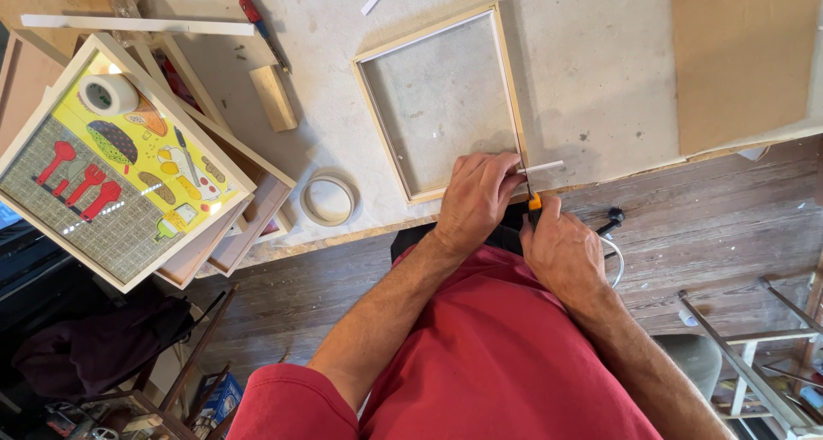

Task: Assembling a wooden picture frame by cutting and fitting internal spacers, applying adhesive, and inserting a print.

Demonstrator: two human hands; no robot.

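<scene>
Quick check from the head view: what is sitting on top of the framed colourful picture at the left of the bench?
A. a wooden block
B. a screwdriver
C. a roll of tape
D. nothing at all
C: a white roll of tape lies on the glass near the top corner of the framed colourful picture; the wooden block and the red-handled screwdriver lie on the bench instead.

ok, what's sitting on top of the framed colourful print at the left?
A roll of white tape lies on the glass near the far corner of the framed print. Under the print are more stacked wooden frames, mostly covered, so their contents can't be seen.
</scene>
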